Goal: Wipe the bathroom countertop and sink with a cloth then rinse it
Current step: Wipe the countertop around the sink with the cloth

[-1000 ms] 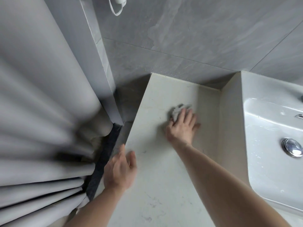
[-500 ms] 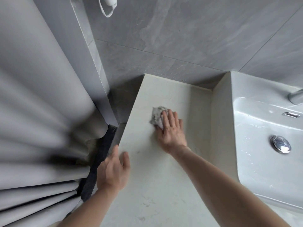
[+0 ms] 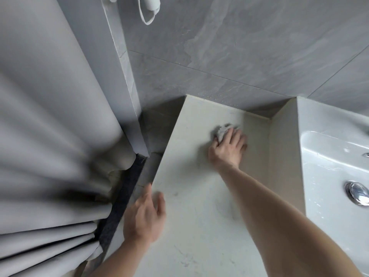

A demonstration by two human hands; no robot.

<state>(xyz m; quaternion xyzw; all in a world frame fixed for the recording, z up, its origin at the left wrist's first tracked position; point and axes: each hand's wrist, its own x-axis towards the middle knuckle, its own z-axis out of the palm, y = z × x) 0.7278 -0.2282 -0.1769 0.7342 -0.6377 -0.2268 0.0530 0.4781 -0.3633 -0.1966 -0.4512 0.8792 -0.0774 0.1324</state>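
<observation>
Beige countertop (image 3: pixel 199 206) under crumpled grey cloth (image 3: pixel 223 131)

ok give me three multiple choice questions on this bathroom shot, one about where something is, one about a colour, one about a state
1. Where is the cloth?
A. in the sink
B. on the countertop under the right hand
C. hanging on the wall

2. What colour is the curtain?
A. grey
B. red
C. green

3. What is the left hand doing?
A. gripping the cloth
B. turning a tap
C. open, holding nothing

Answers:
1. B, the right hand presses the crumpled cloth onto the countertop, left of the sink.
2. A, its folds are plain grey.
3. C, its fingers are relaxed at the countertop's left edge with nothing in them.
</observation>
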